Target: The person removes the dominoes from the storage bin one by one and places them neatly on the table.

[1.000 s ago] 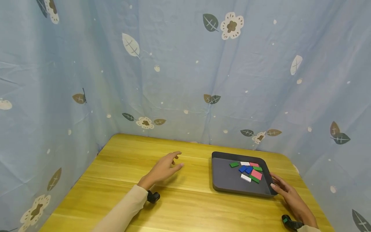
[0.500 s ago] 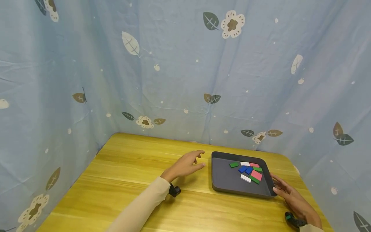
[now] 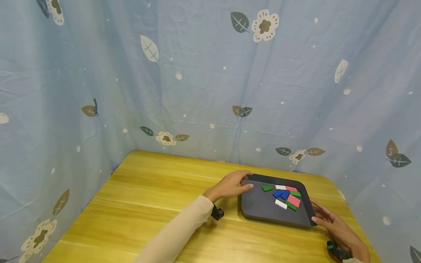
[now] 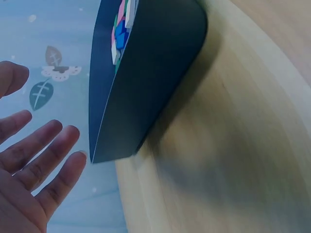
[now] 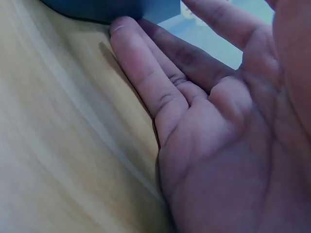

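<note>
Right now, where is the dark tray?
In the head view, the dark tray lies right of centre on the yellow table, colored tiles inside it, with the left hand at its left edge and the right hand at its right edge.

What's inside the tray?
Green tiles, white tiles, pink tiles and blue tiles, mostly bunched toward the right of the tray. The left hand hides its far left corner, and anything under the tiles is covered.

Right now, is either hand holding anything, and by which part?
The left hand holds nothing, open near the left end of the tray. The right hand is at its right edge; whether it grips there cannot be told.
</note>
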### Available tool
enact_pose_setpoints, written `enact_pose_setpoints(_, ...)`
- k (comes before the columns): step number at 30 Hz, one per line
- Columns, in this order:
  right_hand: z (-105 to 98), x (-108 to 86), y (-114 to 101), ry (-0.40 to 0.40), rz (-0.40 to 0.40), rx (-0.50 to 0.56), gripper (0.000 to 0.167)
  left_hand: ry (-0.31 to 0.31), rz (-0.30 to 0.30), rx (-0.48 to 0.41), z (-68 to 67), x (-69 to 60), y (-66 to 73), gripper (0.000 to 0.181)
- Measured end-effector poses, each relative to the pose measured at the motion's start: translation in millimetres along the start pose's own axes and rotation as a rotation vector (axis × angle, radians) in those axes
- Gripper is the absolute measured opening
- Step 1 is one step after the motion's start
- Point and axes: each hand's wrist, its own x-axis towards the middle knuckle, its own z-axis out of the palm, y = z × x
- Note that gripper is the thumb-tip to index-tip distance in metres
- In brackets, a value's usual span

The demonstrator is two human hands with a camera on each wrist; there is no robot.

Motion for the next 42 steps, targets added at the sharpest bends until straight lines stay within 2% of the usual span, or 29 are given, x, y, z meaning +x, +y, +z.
enact_pose_setpoints(3,-2,-1.3,0,0.017,-0.003,-0.007,0.076,-0.016,0.006,-0.032,6.9,9.1,3.9,0.053)
enact_pose_setpoints(8,-6,-1.6,0,0.126,-0.027,-0.071,0.076,-0.036,0.031,-0.064,20.0,24.3,9.8,0.051)
enact_pose_setpoints(11,-7,-0.6,1,0.159,-0.032,-0.073,0.076,-0.054,0.046,-0.078,27.8,32.2,14.0,0.049)
enact_pose_setpoints(16,-7,0.4,2,0.131,-0.032,-0.035,0.073,-0.090,0.042,-0.089,39.1,44.3,18.9,0.046)
enact_pose_setpoints(21,-6,3.4,3,0.101,-0.050,-0.013,0.071,-0.117,-0.002,-0.086,47.1,55.1,17.2,0.044)
enact_pose_setpoints(27,-1,7.9,3,0.119,-0.066,-0.044,0.070,-0.153,-0.065,-0.015,56.7,65.4,11.4,0.045)
enact_pose_setpoints(34,3,9.6,2,0.134,-0.068,-0.052,0.070,-0.190,-0.134,0.055,61.3,71.9,11.3,0.048)
enact_pose_setpoints(38,3,8.6,2,0.125,-0.074,-0.028,0.070,-0.206,-0.160,0.037,63.4,75.6,11.3,0.051)
enact_pose_setpoints(42,1,6.2,3,0.110,-0.086,-0.016,0.069,-0.240,-0.147,0.014,64.4,79.8,11.4,0.053)
